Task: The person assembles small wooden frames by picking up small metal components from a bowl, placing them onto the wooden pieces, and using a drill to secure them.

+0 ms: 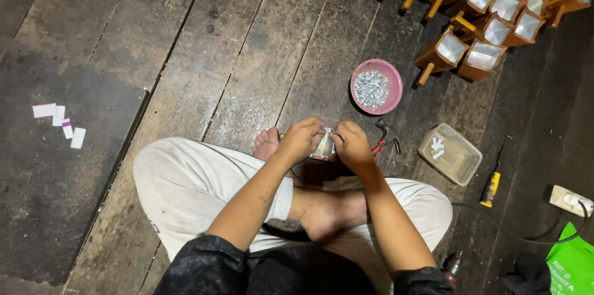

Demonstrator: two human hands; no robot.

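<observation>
Small box point(324, 145) with pale panel mostly hidden between hands, shape hard to read; long axis seems upright, panel facing camera. Left hand point(301, 139) and right hand point(351, 144) both clasp it, above crossed legs over floor point(185, 54). Pink bowl point(376, 86) of small metal bits just beyond.

Our left hand point(301, 138) and right hand point(351, 144) cover most of the small shiny clear-faced piece point(323, 145) between them, so we cannot tell its full shape. The red-handled pliers point(385, 138) lie half hidden behind our right hand. The bright green bag point(572, 264) and the wooden boxes with pale panels point(489, 4) are cut off by the frame's edges.
</observation>
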